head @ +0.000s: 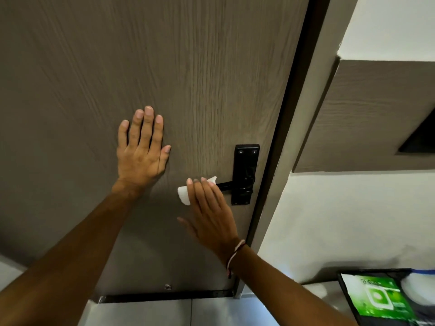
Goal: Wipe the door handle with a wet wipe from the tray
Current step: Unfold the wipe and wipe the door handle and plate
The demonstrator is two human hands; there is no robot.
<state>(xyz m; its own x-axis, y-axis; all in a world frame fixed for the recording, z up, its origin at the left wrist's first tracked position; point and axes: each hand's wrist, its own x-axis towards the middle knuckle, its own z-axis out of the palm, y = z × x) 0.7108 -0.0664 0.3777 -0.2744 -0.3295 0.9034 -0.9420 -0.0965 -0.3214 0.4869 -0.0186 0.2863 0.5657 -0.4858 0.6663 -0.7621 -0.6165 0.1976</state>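
Observation:
A black door handle [244,178] with a tall black backplate is mounted near the right edge of a grey-brown wood-grain door [164,67]. My right hand [209,212] lies over the outer end of the lever and presses a white wet wipe [184,195] against it; the wipe sticks out to the left of my fingers and at their tips. My left hand [141,147] rests flat on the door, fingers spread, to the left of the handle and slightly above it. The lever's tip is hidden under my right hand.
The dark door frame [289,128] runs along the door's right edge, with white wall beyond. A black tray [346,295] at the bottom right holds a green wipes pack [379,300] and something white. Pale tiled floor [164,314] lies below the door.

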